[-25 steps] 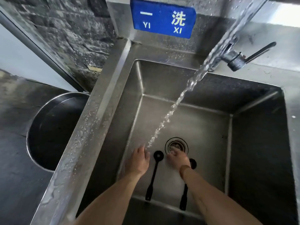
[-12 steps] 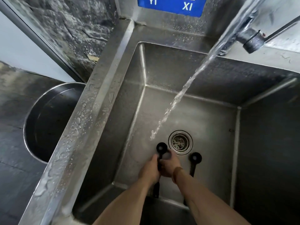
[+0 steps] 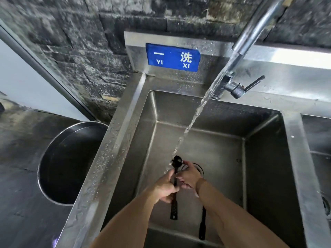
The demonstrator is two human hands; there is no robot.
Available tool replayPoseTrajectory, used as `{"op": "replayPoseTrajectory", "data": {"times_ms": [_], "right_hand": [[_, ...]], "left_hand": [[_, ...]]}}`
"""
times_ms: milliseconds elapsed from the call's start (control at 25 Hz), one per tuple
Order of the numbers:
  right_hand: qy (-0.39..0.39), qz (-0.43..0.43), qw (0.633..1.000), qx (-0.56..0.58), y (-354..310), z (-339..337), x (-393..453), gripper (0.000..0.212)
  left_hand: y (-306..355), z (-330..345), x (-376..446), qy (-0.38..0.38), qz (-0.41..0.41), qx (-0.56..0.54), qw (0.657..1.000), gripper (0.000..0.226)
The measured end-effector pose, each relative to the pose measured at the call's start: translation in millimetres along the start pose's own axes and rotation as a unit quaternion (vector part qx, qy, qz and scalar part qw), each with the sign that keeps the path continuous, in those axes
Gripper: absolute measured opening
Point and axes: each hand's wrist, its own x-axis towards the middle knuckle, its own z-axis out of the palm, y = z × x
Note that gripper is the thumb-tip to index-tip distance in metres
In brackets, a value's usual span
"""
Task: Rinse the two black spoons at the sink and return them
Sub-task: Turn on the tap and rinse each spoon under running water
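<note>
One black spoon (image 3: pixel 174 208) is lifted off the bottom of the steel sink (image 3: pixel 222 158), its bowl up under the running water stream (image 3: pixel 195 115). My left hand (image 3: pixel 165 187) is closed around its handle. My right hand (image 3: pixel 189 176) touches the same spoon just below the bowl, fingers curled on the stem. The second black spoon (image 3: pixel 202 224) lies on the sink floor to the right; my right forearm hides its bowl end.
The tap (image 3: pixel 232 86) with its lever stands at the back right rim. A drain (image 3: pixel 200 170) sits partly behind my right hand. A round steel basin (image 3: pixel 53 158) is set in the dark counter on the left. A second sink compartment (image 3: pixel 320 149) lies at the right.
Both hands took hold of the left spoon on the sink floor and raised it, so that its bowl now sits in the water stream. The other spoon stayed where it lay.
</note>
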Motion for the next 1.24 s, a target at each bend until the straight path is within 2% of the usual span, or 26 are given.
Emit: {"op": "replayPoseTrajectory", "data": {"times_ms": [160, 320, 440, 600, 800, 920, 1120, 1240], "right_hand": [[0.008, -0.039, 0.999, 0.027, -25, -3, -17, 0.056], [-0.006, -0.028, 0.995, 0.093, -38, -2, -27, 0.039], [-0.005, -0.026, 0.995, 0.097, -42, 3, -25, 0.034], [0.027, -0.025, 0.993, 0.113, -47, 12, -17, 0.022], [0.101, -0.051, 0.986, 0.121, -53, 13, -14, 0.029], [0.062, -0.050, 0.992, 0.096, -52, 9, -16, 0.032], [0.122, -0.071, 0.986, 0.094, -62, 15, -18, 0.012], [0.058, -0.085, 0.989, 0.103, -64, 17, -24, 0.038]], "left_hand": [[20, -15, -30, -0.007, -0.009, -0.043, 0.999, 0.080], [26, -23, -50, -0.021, -0.001, -0.045, 0.999, 0.075], [26, -29, -56, -0.044, 0.008, -0.051, 0.998, 0.072], [21, -42, -57, -0.066, 0.016, -0.057, 0.996, 0.071], [19, -48, -53, -0.067, 0.039, -0.059, 0.995, 0.040], [18, -49, -50, -0.059, 0.031, -0.051, 0.996, 0.036], [14, -50, -47, -0.049, 0.049, -0.053, 0.996, 0.034], [11, -53, -43, -0.029, 0.053, -0.042, 0.997, 0.033]]}}
